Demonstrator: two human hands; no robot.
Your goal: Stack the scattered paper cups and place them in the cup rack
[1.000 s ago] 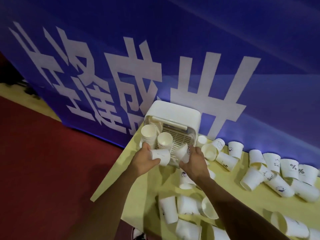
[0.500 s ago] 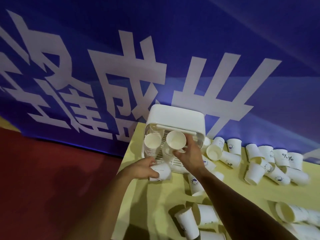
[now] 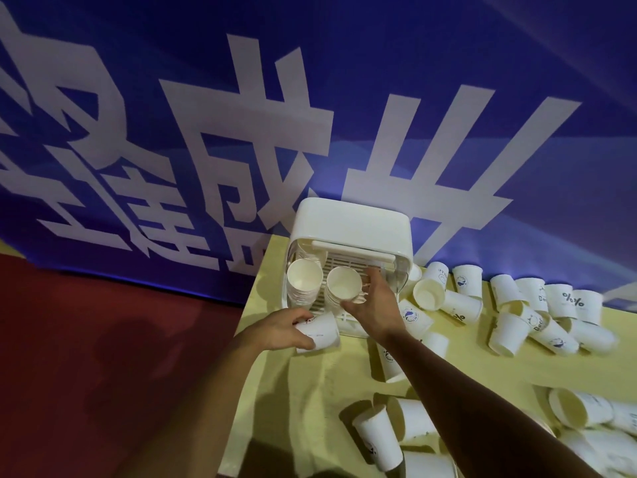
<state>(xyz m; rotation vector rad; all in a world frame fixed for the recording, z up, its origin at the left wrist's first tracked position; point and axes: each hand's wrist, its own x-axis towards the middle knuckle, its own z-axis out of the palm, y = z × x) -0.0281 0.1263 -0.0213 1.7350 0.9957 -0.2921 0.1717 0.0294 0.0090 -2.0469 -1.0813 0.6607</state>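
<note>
Head cam: left hand (image 3: 282, 327) grip wraps one paper cup (image 3: 322, 331) sideways over the bench (image 3: 310, 391). Right hand (image 3: 375, 305) reaches into the cup rack (image 3: 351, 222), grip clasping the right stack (image 3: 343, 286) of two inside.

I find the rack (image 3: 351, 222) mouth largely taken: left stack (image 3: 305, 281) and middle stack (image 3: 343, 282) fill it, my right hand (image 3: 375, 305) gripping the latter. The banner (image 3: 482, 98) closes the rear. Loose cups (image 3: 537, 315) crowd the tabletop (image 3: 310, 391) rightward. Open lane: the bare strip below my left hand (image 3: 279, 327), which holds a cup (image 3: 319, 331).
</note>
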